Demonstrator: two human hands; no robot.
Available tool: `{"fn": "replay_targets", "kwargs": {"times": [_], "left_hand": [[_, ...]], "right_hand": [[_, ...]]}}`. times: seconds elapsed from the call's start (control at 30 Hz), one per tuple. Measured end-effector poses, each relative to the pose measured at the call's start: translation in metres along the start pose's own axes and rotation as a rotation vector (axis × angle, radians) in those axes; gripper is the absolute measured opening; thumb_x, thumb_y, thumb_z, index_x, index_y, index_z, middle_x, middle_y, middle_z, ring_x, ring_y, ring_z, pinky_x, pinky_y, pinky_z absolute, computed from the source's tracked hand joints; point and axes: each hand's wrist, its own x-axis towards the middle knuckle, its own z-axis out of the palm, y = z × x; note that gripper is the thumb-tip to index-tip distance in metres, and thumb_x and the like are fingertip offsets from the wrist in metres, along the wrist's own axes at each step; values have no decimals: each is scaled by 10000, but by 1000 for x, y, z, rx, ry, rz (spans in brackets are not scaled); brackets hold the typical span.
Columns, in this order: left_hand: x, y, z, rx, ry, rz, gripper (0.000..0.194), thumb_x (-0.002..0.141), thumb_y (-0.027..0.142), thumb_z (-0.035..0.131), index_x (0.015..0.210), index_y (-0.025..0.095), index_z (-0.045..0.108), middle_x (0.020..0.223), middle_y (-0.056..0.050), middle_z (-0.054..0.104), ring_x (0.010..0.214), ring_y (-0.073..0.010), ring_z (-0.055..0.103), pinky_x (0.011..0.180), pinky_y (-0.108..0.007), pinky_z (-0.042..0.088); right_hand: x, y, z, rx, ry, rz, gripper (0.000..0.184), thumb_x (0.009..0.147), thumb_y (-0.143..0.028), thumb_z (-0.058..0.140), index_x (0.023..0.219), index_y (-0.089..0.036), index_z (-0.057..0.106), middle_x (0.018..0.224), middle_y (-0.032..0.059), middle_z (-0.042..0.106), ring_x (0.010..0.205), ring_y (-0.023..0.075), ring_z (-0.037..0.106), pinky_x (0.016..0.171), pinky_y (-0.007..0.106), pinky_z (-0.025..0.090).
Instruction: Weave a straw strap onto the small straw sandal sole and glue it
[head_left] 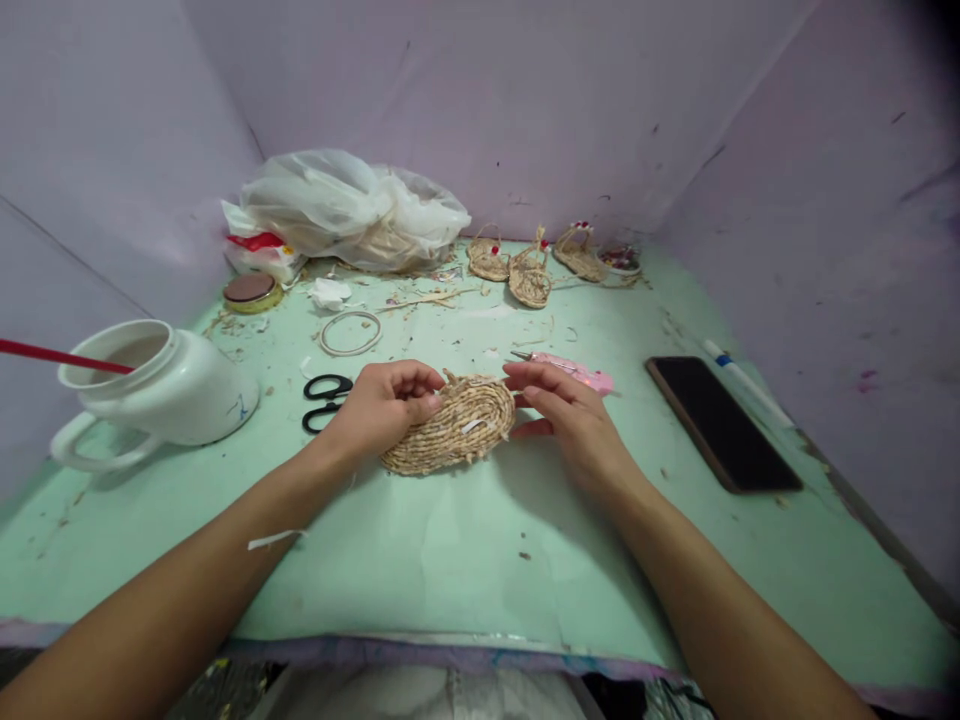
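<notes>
An oval coil of woven straw [450, 430], shaped like a small sole, is held just above the table in the middle of the head view. My left hand [386, 405] grips its left upper edge between thumb and fingers. At the coil's right end, my right hand [566, 410] has its fingers apart, with the fingertips beside the edge; whether they touch it I cannot tell. A small white strip lies on the coil's face. Left of my left hand, the black handles of scissors [324, 408] show, the rest hidden. Behind my right hand lies a pink pointed tool [574, 372].
A white mug [187, 390] with a red stick stands at left. A phone [716, 425] and a white pen [746, 380] lie at right. At the back are a plastic bag [345, 210], a round tin [251, 290], a ring [350, 333] and small straw slippers [530, 275].
</notes>
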Motion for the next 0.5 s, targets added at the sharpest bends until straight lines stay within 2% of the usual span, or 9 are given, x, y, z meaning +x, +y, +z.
{"fn": "replay_targets", "kwargs": {"times": [0.13, 0.23, 0.33, 0.5], "left_hand": [[-2, 3, -1, 126, -39, 74, 132, 640, 225, 621, 739, 141, 599, 626, 11, 558, 560, -104, 492, 529, -226, 385], [-9, 6, 0, 339, -53, 210, 113, 693, 223, 567, 769, 146, 599, 665, 0, 587, 621, -126, 524, 596, -251, 417], [-16, 6, 1, 525, -54, 351, 203, 727, 209, 529, 918, 162, 577, 751, -7, 609, 689, -141, 548, 655, -273, 427], [-21, 6, 0, 676, -108, 504, 374, 733, 176, 504, 1107, 177, 507, 927, -34, 619, 745, -146, 552, 684, -281, 430]], "right_hand": [[-3, 2, 5, -208, -62, -197, 335, 691, -223, 581, 1025, -208, 593, 1005, 59, 606, 842, 179, 572, 573, 259, 479], [-6, 3, 7, -403, -116, -309, 319, 694, -159, 579, 1010, -201, 592, 906, 32, 606, 709, 136, 544, 534, 232, 433], [-9, 4, 5, -466, -194, -338, 295, 707, -117, 549, 989, -204, 555, 770, -12, 565, 581, 96, 476, 487, 211, 381], [-10, 4, 0, -460, -285, -328, 258, 697, -79, 525, 919, -212, 515, 768, -30, 536, 565, 83, 453, 514, 212, 378]]}}
